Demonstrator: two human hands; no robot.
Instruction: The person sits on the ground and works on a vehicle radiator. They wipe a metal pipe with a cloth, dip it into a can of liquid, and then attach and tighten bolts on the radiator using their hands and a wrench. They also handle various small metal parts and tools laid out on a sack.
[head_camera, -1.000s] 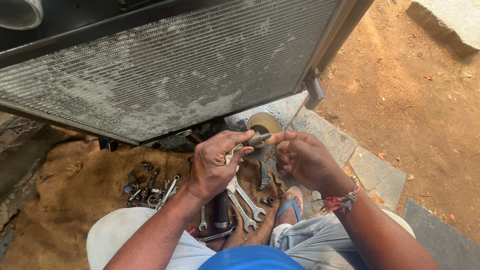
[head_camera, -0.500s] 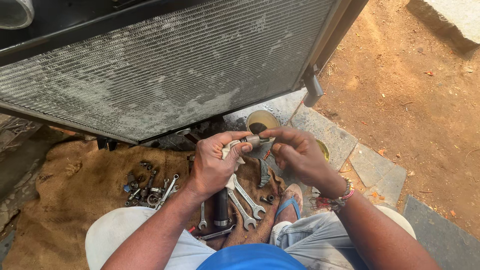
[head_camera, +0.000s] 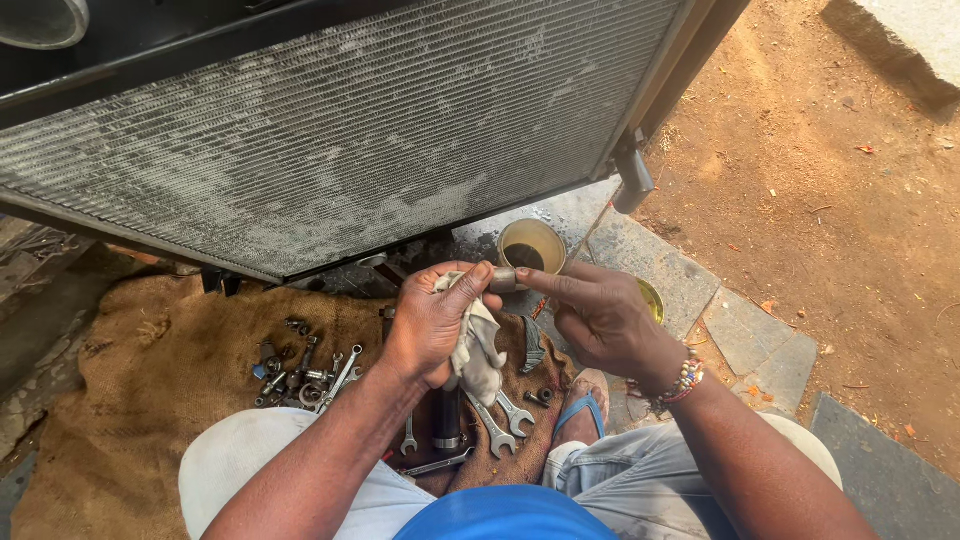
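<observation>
Gripping a dirty white rag (head_camera: 478, 345) bunched in the curled left hand (head_camera: 435, 325), pinching a short metal fitting (head_camera: 503, 279) between both hands, right hand (head_camera: 600, 320) fingertips closed on its far end; long axis lying sideways, above wrenches (head_camera: 500, 420) on burlap sacking (head_camera: 150, 400).

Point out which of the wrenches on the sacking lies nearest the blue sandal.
The open-ended wrench just left of the blue sandal, below the rag. The other wrenches lie farther left, one beside the loose bolts.
</observation>
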